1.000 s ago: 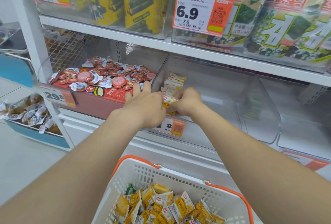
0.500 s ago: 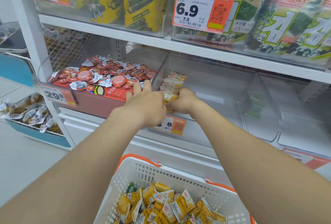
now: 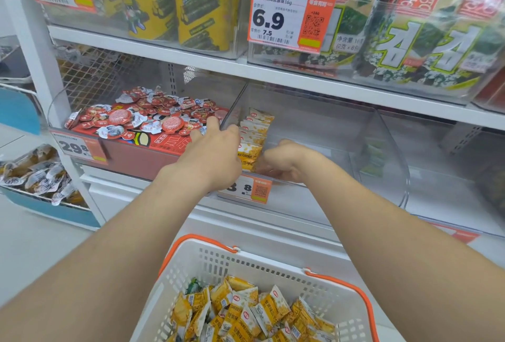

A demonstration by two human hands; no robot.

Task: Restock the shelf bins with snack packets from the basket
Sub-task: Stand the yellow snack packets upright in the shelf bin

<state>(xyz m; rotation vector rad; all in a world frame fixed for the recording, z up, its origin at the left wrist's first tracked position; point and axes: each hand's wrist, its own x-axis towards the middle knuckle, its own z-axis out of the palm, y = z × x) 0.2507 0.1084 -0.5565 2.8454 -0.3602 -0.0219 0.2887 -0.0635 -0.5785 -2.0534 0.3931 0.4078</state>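
Down low, the basket (image 3: 191, 268) is loaded with yellow packets (image 3: 246, 314). Both arms stretch out over it to the clear bin (image 3: 382, 136). The left hand (image 3: 216, 156) lies palm down with fingers straight and a bit spread at the bin's left wall. The right hand (image 3: 284, 162) has its fingers curled against the front packet (image 3: 249, 154) of a standing row (image 3: 257, 123). Can't tell if it's an actual grip.

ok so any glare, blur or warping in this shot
Head view: even light, hardly any shadow; the shelf edge bows from the wide lens; the clear bin walls carry pale reflections; the right hand is slightly smeared; the packets in the basket look sharp.
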